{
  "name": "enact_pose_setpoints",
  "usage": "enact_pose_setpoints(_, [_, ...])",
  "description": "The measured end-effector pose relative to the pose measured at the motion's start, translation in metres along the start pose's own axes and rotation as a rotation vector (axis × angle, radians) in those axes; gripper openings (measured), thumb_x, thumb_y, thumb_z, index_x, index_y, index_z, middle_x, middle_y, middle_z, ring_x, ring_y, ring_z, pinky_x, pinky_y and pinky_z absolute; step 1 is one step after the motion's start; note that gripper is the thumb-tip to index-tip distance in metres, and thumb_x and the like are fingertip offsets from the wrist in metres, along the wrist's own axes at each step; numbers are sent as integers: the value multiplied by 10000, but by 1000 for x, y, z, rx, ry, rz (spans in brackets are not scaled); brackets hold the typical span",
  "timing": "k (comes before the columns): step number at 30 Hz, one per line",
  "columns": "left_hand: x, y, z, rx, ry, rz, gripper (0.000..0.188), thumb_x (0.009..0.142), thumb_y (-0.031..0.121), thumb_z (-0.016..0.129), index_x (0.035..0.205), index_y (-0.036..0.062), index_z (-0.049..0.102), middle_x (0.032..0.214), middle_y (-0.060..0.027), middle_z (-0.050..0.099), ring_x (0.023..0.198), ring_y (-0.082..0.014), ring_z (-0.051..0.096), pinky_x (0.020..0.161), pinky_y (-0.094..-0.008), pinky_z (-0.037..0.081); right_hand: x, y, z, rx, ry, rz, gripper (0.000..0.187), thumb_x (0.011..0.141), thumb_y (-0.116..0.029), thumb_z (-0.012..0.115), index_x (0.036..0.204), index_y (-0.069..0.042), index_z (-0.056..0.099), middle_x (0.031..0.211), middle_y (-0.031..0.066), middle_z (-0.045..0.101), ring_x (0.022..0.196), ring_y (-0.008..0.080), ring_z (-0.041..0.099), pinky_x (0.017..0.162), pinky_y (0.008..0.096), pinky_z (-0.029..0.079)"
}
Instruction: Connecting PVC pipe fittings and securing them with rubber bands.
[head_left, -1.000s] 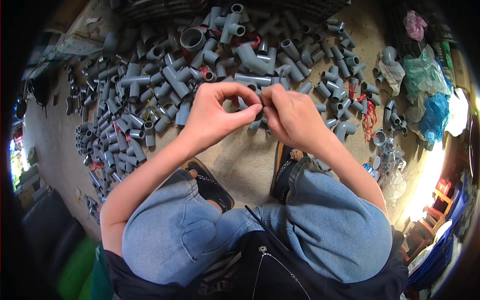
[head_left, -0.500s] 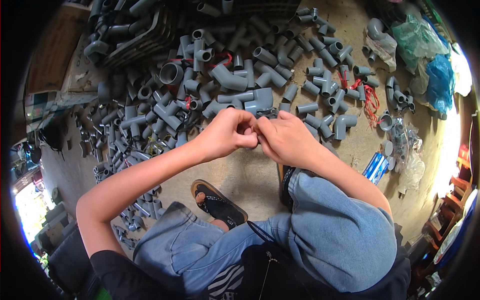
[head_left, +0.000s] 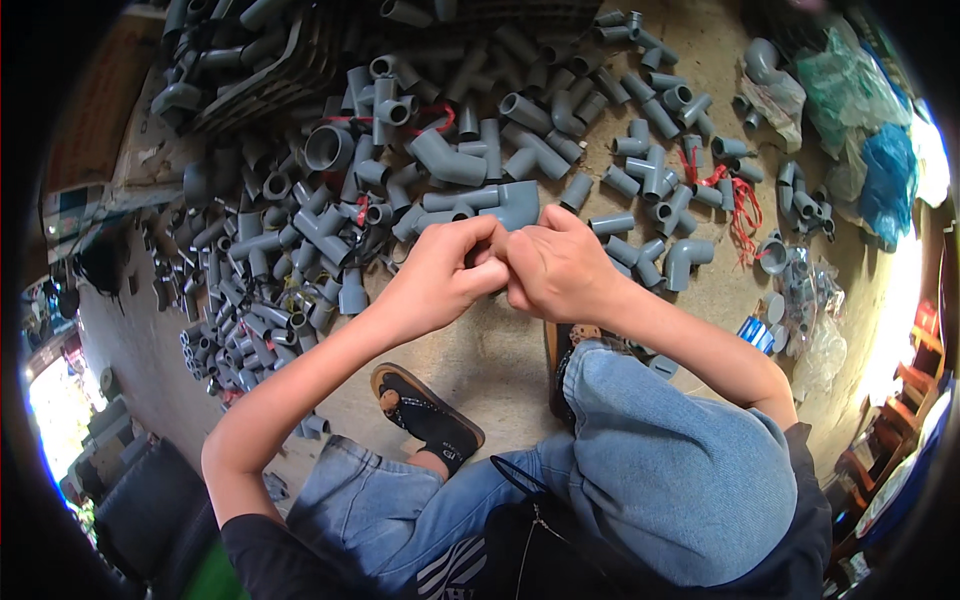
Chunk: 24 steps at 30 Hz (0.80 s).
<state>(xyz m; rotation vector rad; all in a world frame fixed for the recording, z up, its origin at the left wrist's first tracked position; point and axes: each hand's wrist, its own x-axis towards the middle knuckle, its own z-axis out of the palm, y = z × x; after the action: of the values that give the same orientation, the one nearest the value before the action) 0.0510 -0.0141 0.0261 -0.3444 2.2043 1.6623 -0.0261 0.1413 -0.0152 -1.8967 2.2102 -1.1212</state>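
My left hand (head_left: 452, 272) and my right hand (head_left: 562, 266) meet at the middle, over the gap between the grey fittings and my feet. Both have their fingers curled in and pressed together, with the fingertips touching. Whatever they may pinch is hidden behind the fingers. Just beyond my hands lies a large grey plastic pipe tee (head_left: 516, 202) on the heap. A grey elbow fitting (head_left: 686, 262) lies to the right of my right hand.
Many loose grey pipe fittings (head_left: 322, 236) cover the floor ahead and to the left. A dark crate (head_left: 285, 85) of fittings stands far left. Red ties (head_left: 742, 215), plastic bags (head_left: 887, 180) and a blue packet (head_left: 757, 333) lie right. My sandalled feet (head_left: 425, 415) are below.
My right hand has curled more tightly, its knuckles now raised. A dark scrap seen beyond the fingers before is out of sight. The whole view has shifted slightly.
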Motion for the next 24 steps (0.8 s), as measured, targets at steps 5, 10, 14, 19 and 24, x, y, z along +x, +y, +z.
enact_pose_setpoints(5, [-2, -16, 0, -78, 163, -20, 158, 728, 123, 544, 706, -27, 499, 574, -14, 448, 556, -73, 389, 503, -245, 340, 6, 16, 15, 95, 67, -52, 338, 634, 8, 612, 942, -51, 486, 759, 25, 569, 627, 188, 548, 565, 319, 342])
enact_pose_setpoints(10, [-12, -18, -6, -159, 264, -108, 154, 721, 117, 570, 686, -27, 527, 574, 1, 484, 548, -47, 424, 495, -222, 352, 34, 2, -17, 125, -7, -24, 232, 644, -59, 670, 848, -57, 561, 761, 54, 557, 711, 220, 558, 661, 329, 407])
enact_pose_setpoints(14, [-14, -16, 0, -223, 279, -159, 170, 725, 124, 570, 676, -36, 536, 558, -4, 501, 540, -42, 433, 486, -224, 358, 37, 1, -22, 216, -71, -22, 222, 636, -59, 671, 823, -36, 555, 755, 64, 557, 718, 244, 563, 663, 351, 434])
enact_pose_setpoints(19, [-15, -1, -2, -115, 267, -190, 175, 725, 120, 567, 663, -39, 528, 555, -29, 507, 532, -47, 435, 486, -236, 368, 45, -9, -34, 152, -282, 45, 213, 641, -59, 664, 790, -7, 521, 753, 103, 542, 749, 282, 566, 689, 367, 466])
enact_pose_setpoints(24, [-15, 6, -9, 111, 307, 6, 207, 689, 130, 559, 639, -43, 455, 525, -96, 452, 489, -144, 423, 483, -293, 366, 51, -8, -31, 178, -275, 14, 249, 670, -47, 628, 867, 26, 493, 791, 134, 522, 781, 300, 553, 699, 372, 464])
